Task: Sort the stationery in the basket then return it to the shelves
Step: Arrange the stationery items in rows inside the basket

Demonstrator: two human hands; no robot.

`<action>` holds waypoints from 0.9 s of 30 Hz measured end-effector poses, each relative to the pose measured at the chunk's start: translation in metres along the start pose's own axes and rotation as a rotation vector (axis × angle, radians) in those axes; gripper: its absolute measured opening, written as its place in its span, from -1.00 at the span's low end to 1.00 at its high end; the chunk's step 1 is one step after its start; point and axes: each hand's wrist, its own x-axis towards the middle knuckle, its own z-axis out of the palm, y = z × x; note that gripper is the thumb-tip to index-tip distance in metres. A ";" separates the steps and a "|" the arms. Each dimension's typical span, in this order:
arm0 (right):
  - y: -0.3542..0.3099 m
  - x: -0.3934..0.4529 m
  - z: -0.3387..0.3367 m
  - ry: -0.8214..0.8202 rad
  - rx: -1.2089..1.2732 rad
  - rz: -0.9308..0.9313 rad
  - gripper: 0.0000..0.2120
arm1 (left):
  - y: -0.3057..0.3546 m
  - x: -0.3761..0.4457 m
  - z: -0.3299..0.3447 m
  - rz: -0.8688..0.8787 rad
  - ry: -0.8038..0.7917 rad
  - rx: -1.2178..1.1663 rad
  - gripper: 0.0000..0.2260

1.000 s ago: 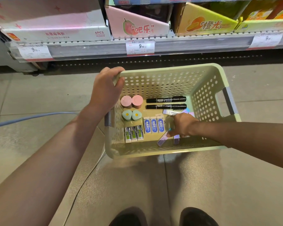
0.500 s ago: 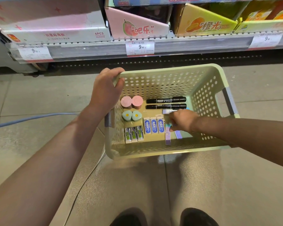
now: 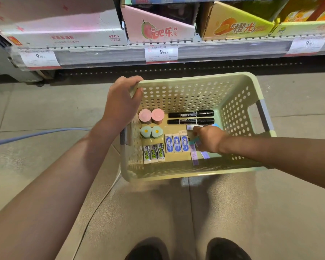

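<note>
Just one view here, worn on the head, looking forward and steeply down over both forearms onto the basket [image 3: 195, 171] close below. The shoes [image 3: 186, 249] sit at the bottom edge, the shelf [image 3: 214, 51] runs along the top.

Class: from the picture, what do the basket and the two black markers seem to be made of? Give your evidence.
Basket: pale green matte plastic, seemingly; moulded walls with regular punched holes.
Black markers: probably hard plastic barrels; smooth, with a slight sheen and printed labels.

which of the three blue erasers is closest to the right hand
The rightmost blue eraser, right beside the right hand; the other two sit further left, toward the green-labelled packs.
</note>
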 end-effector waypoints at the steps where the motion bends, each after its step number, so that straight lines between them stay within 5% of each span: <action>1: 0.000 0.000 0.002 0.009 -0.008 -0.007 -0.59 | 0.000 0.000 0.000 0.000 0.001 0.000 -0.80; 8: 0.001 0.000 0.008 0.010 0.008 0.015 -0.80 | -0.001 0.000 0.001 0.010 -0.003 0.012 -0.79; 27: 0.003 0.006 0.015 0.016 0.067 0.011 -0.77 | -0.005 0.002 0.002 0.016 0.009 0.026 -0.79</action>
